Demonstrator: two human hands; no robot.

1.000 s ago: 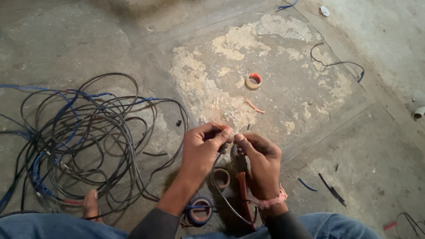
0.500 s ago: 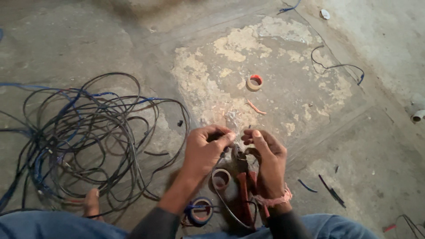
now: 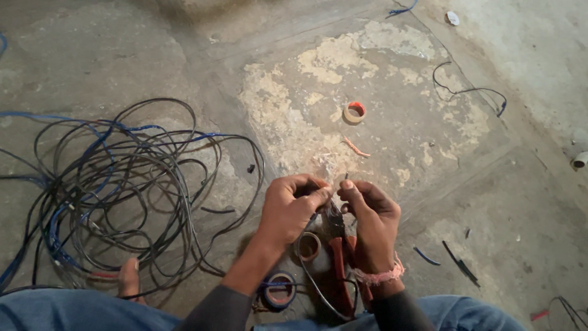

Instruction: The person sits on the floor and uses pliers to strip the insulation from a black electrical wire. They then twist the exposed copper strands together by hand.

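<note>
My left hand (image 3: 293, 207) and my right hand (image 3: 369, 214) meet over the floor, fingertips pinched on the bare end of a thin wire (image 3: 340, 179). Red-handled pliers (image 3: 339, 257) hang under my right palm, jaws up toward the fingers. A dark wire (image 3: 312, 283) runs from the hands down toward my lap. Just below the hands lie a tan tape roll (image 3: 308, 246) and a blue tape roll (image 3: 279, 291).
A big tangle of black and blue cable (image 3: 122, 190) spreads on the left, beside my bare toe (image 3: 128, 277). A red-cored tape roll (image 3: 354, 112) and an orange scrap (image 3: 356, 148) lie ahead. Loose wire bits (image 3: 468, 91) and offcuts (image 3: 456, 262) sit right; a pipe end (image 3: 579, 160) at the edge.
Both hands have shifted slightly down and toward me, still pinching the wire end; the pliers stay under my right hand.
</note>
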